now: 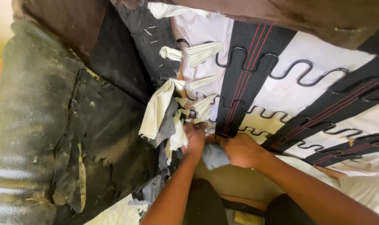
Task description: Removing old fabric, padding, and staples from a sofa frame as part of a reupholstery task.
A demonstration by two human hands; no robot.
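An overturned sofa shows its underside: white lining cloth (289, 89), black webbing straps with red stitching (245, 71) and black zigzag springs (300, 75). Along the frame edge hang torn strips of off-white fabric (156, 110). My left hand (194, 139) is closed on the torn fabric at the edge of the frame, fingers pinched into it. My right hand (241, 151) sits beside it, fisted on a grey piece of cloth (213, 156) next to the lowest webbing strap. The fingertips of both hands are hidden in the fabric.
A worn black leather arm of the sofa (35, 125), cracked and peeling, fills the left. Dark brown upholstery (306, 16) runs along the top. Black backing cloth with staples (150, 37) lies beside the strips. My knees in dark trousers (206, 206) show below.
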